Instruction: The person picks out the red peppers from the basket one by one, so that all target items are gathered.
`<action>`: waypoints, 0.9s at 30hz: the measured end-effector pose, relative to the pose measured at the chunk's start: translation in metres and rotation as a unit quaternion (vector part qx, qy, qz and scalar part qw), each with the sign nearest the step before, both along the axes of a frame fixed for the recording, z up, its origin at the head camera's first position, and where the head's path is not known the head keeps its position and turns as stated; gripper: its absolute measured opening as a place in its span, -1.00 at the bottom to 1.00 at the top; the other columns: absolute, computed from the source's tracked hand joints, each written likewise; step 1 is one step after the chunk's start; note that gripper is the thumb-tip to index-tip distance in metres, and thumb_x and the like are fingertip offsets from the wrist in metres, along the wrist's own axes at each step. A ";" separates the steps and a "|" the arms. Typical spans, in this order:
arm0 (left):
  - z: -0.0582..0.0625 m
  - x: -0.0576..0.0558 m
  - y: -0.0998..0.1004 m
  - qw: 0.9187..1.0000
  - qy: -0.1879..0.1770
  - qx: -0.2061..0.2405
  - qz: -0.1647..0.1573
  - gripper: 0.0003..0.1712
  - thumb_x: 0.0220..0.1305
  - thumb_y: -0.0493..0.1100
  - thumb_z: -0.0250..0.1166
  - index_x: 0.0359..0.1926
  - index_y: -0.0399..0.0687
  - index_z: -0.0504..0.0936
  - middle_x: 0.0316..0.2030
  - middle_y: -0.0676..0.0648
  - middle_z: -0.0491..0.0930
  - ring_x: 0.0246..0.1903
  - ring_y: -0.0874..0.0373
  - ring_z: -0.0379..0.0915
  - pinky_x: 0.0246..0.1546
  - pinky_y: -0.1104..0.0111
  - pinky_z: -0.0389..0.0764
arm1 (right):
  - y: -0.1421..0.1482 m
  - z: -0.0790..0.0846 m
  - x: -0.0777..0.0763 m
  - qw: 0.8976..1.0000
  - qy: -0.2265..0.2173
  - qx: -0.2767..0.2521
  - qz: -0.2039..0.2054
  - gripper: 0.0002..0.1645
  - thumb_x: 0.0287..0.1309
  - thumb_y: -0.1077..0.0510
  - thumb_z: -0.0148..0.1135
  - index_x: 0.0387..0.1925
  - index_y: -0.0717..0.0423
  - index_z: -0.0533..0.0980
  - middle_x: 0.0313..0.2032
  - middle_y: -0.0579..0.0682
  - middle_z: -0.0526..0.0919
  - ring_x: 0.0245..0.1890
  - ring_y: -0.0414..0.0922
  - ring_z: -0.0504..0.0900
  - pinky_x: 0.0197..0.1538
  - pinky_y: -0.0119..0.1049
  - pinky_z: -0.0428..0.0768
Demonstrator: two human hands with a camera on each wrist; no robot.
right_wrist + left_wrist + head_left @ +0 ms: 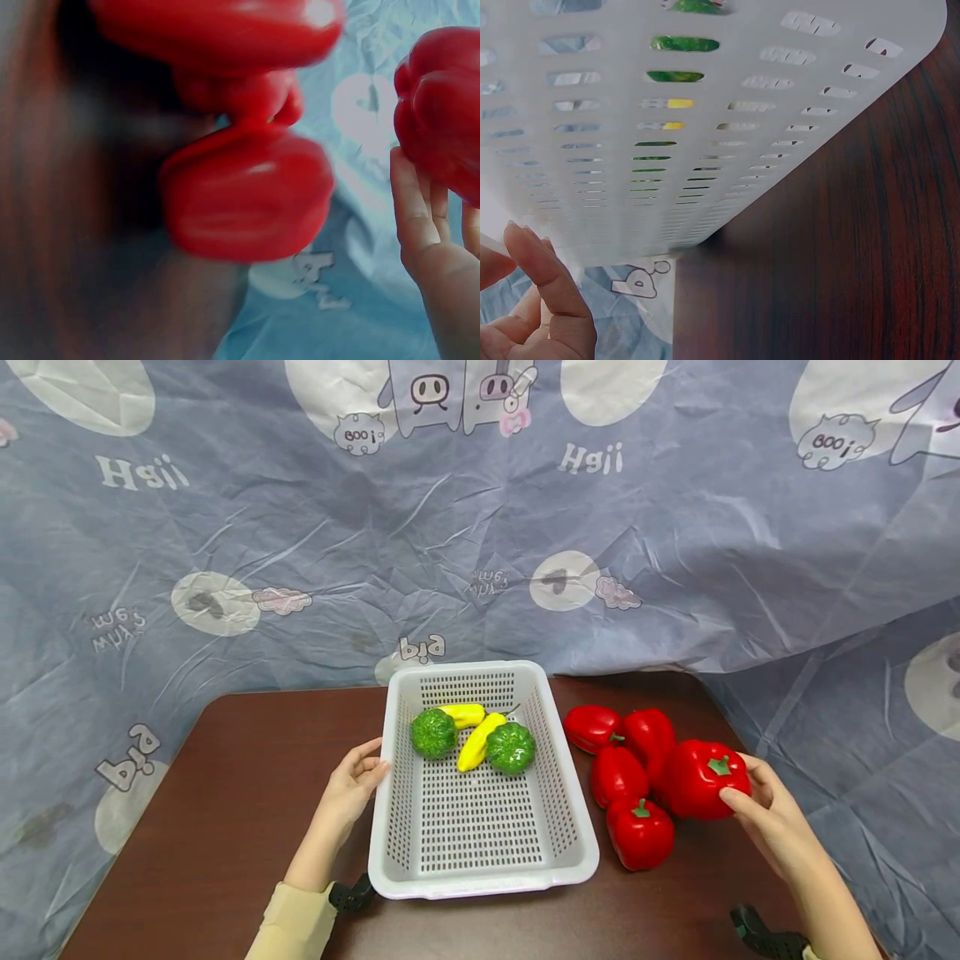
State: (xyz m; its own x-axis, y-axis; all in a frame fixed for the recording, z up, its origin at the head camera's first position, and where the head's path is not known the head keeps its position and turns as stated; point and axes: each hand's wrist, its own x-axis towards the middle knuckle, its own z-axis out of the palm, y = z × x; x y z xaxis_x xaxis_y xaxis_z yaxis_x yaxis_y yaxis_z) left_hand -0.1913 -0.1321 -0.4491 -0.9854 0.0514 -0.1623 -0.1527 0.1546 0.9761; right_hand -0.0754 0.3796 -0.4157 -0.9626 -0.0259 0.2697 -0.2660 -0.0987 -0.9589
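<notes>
In the head view, my right hand [772,810] grips a large red bell pepper [701,781] with the thumb at its front, near the green stem. The right wrist view shows this bell pepper [442,112] raised on the fingers, above the tabletop. My left hand [352,785] holds the left rim of a light grey plastic basket [483,887], fingertips at the edge. Inside the basket's far half lie two round green vegetables [511,748] with ribbed skin and two yellow peppers [480,743]. Perforated basket wall [727,150] fills much of the left wrist view.
Several more red bell peppers [640,833] lie clustered right of the basket, some partly behind the held one. The dark brown table [247,793] extends to both sides. A grey-blue printed cloth [450,568] hangs behind it and along the sides.
</notes>
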 end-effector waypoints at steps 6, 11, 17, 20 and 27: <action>0.000 0.000 0.000 1.000 -0.001 -0.004 -0.002 -0.39 0.42 -0.20 0.20 0.43 -0.03 0.27 -0.12 -0.05 0.55 -0.26 0.37 0.53 -0.21 0.47 0.55 | 0.016 -0.019 0.015 0.997 -0.058 0.025 -0.034 -0.50 0.35 0.41 -0.13 0.21 -0.08 0.27 0.05 -0.27 0.57 -0.04 -0.36 0.59 -0.06 -0.53 0.56; 0.001 0.000 0.000 1.000 0.000 -0.002 -0.003 -0.39 0.42 -0.20 0.19 0.43 -0.04 0.26 -0.12 -0.04 0.55 -0.26 0.37 0.53 -0.20 0.47 0.56 | 0.020 -0.032 0.023 0.994 -0.089 0.024 -0.056 -0.52 0.36 0.39 -0.12 0.19 -0.13 0.27 0.02 -0.30 0.56 -0.06 -0.38 0.59 -0.10 -0.54 0.55; -0.001 0.000 0.000 1.000 0.002 0.002 -0.003 -0.41 0.42 -0.23 0.19 0.41 -0.05 0.28 -0.15 -0.02 0.55 -0.27 0.39 0.53 -0.19 0.48 0.55 | 0.021 -0.042 0.029 0.986 -0.136 0.036 -0.092 -0.58 0.38 0.30 -0.05 0.13 -0.21 0.27 -0.06 -0.37 0.57 -0.13 -0.41 0.57 -0.18 -0.53 0.50; -0.001 0.000 0.000 1.000 0.003 0.002 -0.003 -0.41 0.42 -0.23 0.19 0.41 -0.05 0.28 -0.15 -0.02 0.54 -0.27 0.38 0.53 -0.19 0.47 0.55 | 0.022 -0.045 0.032 0.979 -0.163 0.052 -0.110 -0.61 0.38 0.25 0.01 0.11 -0.23 0.26 -0.09 -0.42 0.55 -0.16 -0.44 0.55 -0.20 -0.53 0.48; -0.001 -0.001 0.001 1.000 0.004 -0.001 0.002 -0.42 0.41 -0.25 0.19 0.41 -0.07 0.29 -0.17 -0.02 0.55 -0.30 0.38 0.54 -0.21 0.44 0.57 | 0.020 -0.050 0.037 0.951 -0.207 0.167 -0.157 -0.58 0.35 0.19 0.14 0.06 -0.26 0.20 -0.17 -0.52 0.47 -0.20 -0.55 0.53 -0.19 -0.63 0.48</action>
